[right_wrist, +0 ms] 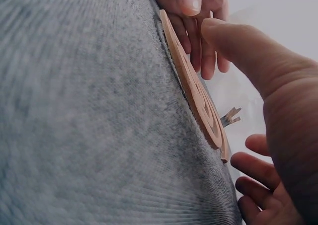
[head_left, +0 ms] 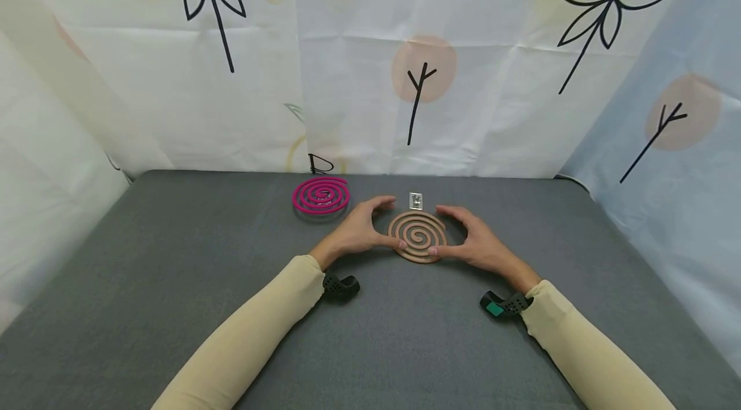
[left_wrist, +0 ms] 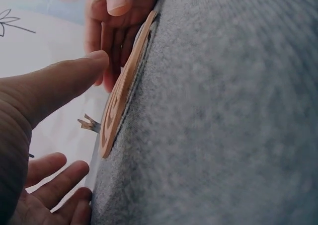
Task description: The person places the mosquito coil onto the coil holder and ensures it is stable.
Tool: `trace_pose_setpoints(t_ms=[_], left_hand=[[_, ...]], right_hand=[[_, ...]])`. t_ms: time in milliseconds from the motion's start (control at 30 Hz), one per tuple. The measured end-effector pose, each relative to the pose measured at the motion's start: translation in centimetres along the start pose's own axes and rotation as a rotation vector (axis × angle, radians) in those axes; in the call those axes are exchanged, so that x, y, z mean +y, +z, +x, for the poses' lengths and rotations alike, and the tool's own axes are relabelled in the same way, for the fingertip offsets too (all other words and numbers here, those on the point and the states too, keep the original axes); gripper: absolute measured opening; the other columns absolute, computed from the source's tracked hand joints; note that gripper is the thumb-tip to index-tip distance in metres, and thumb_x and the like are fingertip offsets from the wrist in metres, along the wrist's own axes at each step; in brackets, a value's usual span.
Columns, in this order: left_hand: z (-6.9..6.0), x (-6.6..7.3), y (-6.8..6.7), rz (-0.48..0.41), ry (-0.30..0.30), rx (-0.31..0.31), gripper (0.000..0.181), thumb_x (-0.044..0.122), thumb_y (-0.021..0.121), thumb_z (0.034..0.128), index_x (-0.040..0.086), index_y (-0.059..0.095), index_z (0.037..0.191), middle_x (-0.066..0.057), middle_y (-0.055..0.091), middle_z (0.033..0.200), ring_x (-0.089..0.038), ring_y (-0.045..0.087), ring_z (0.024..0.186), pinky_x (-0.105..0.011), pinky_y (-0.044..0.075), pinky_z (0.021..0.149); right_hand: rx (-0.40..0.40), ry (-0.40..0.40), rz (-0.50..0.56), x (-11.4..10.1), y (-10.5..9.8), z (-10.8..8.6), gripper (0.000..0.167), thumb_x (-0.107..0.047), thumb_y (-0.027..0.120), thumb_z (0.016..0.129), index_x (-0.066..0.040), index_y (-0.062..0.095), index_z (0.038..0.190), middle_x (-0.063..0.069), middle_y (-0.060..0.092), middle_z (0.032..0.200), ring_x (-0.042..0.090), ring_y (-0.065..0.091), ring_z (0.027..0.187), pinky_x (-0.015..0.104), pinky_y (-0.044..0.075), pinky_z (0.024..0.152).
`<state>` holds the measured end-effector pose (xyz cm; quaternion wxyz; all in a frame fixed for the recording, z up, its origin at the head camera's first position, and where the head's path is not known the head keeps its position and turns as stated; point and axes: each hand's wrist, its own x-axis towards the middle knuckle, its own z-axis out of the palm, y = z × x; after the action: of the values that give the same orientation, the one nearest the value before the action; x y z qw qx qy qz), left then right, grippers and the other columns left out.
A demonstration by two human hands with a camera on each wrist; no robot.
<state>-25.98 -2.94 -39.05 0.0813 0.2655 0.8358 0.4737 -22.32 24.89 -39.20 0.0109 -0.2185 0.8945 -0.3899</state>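
Observation:
A tan mosquito coil (head_left: 418, 237) lies flat on the grey cloth between both hands. My left hand (head_left: 361, 230) curves loosely around its left side, and my right hand (head_left: 480, 242) mirrors it on the right. Both thumbs reach over the coil's near part; in the left wrist view the left thumb (left_wrist: 74, 78) seems to hover above it, as does the right thumb (right_wrist: 238, 41) in the right wrist view. The other fingers spread beyond its sides, gripping nothing. Just behind the coil stands a small metal coil stand (head_left: 415, 201), its prongs (left_wrist: 89, 124) bent upward.
To the left, a pink mosquito coil (head_left: 320, 196) sits slightly raised above the cloth, with metal glinting near its middle. Grey cloth (head_left: 370, 345) covers the table. A white printed curtain (head_left: 359, 94) hangs along the back edge and sides.

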Motion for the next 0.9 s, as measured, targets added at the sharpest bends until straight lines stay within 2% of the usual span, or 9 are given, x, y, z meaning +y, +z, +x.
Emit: trace_pose_setpoints(t_ms=[333, 633, 900], left_hand=[[-0.18, 0.23, 0.04, 0.102, -0.012, -0.049, 0.096, 0.03, 0.095, 0.0713, 0.002, 0.047, 0.15, -0.013, 0.047, 0.152, -0.028, 0.035, 0.146, -0.041, 0.027, 0.12], [-0.1, 0.3, -0.1, 0.253, 0.005, -0.117, 0.095, 0.038, 0.09, 0.0751, 0.004, 0.046, 0.151, -0.01, 0.041, 0.158, -0.03, 0.023, 0.152, -0.049, 0.021, 0.123], [-0.12, 0.33, -0.11, 0.279, 0.011, -0.129, 0.091, 0.04, 0.089, 0.0765, 0.004, 0.048, 0.15, -0.01, 0.04, 0.158, -0.031, 0.024, 0.151, -0.053, 0.019, 0.122]], right_hand=[[-0.013, -0.039, -0.067, 0.2, 0.06, 0.18, 0.091, -0.031, 0.09, 0.078, 0.001, 0.045, 0.15, 0.022, 0.044, 0.151, 0.042, 0.04, 0.139, 0.061, 0.032, 0.111], [-0.035, -0.024, -0.102, -0.1, 0.12, 0.23, 0.092, -0.034, 0.09, 0.077, 0.002, 0.046, 0.149, 0.021, 0.04, 0.154, 0.044, 0.035, 0.141, 0.064, 0.03, 0.112], [-0.04, -0.027, -0.113, -0.02, 0.18, 0.18, 0.092, -0.035, 0.09, 0.077, 0.001, 0.046, 0.149, 0.02, 0.04, 0.154, 0.043, 0.035, 0.141, 0.065, 0.031, 0.111]])
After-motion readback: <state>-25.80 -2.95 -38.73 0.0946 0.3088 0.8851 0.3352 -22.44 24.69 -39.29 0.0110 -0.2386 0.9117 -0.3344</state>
